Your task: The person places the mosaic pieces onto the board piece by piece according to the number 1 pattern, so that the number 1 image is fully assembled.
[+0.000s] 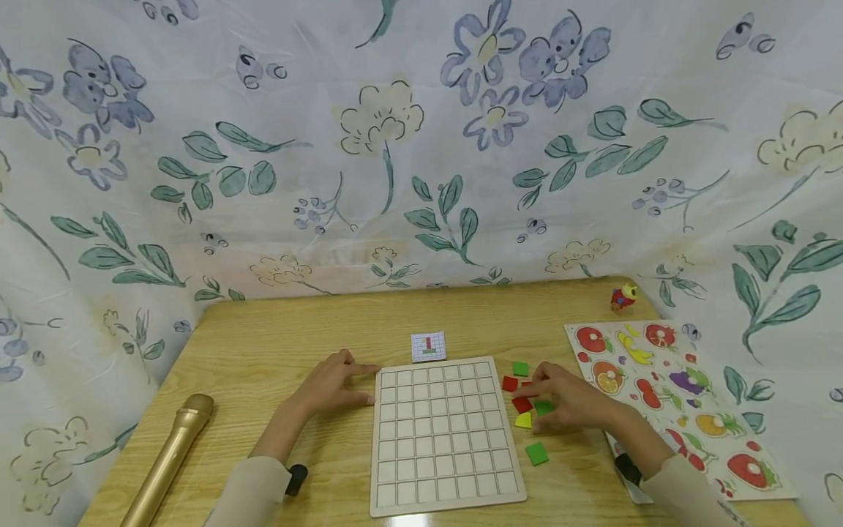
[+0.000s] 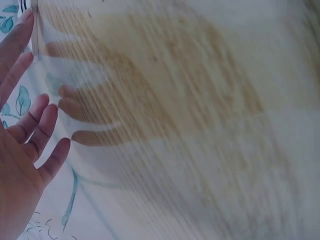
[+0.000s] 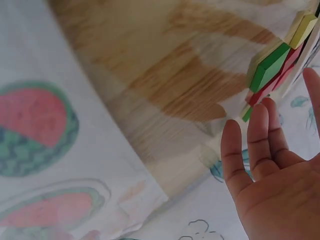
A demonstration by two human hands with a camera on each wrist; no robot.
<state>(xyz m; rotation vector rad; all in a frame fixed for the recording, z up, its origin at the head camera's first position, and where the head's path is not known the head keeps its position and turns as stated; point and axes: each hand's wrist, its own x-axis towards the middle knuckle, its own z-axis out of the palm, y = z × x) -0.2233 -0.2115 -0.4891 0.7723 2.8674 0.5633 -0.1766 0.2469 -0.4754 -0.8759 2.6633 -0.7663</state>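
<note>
A pale wooden board (image 1: 435, 439) with a square grid lies in the middle of the table. At its left edge, my left hand (image 1: 332, 384) touches the rim with thumb and forefinger spread. My right hand (image 1: 569, 399) is over the small coloured pieces beside the board's right edge, fingers extended and nothing gripped. Around its fingertips lie a red square (image 1: 522, 405), a yellow rounded piece (image 1: 523, 420) and a green piece (image 1: 544, 408), the last partly hidden. Another green square (image 1: 536, 454) sits nearer the front. Seen from the right wrist, the fingers (image 3: 231, 145) are loosely straight near the green piece (image 3: 270, 67).
Behind the board is a small card (image 1: 428, 347) with a coloured grid pattern. A gold microphone (image 1: 167, 461) lies at the left. The fruit sticker sheet (image 1: 658, 380) covers the right side, below a small red and yellow figurine (image 1: 623, 296). Floral curtain (image 1: 421, 146) hangs behind.
</note>
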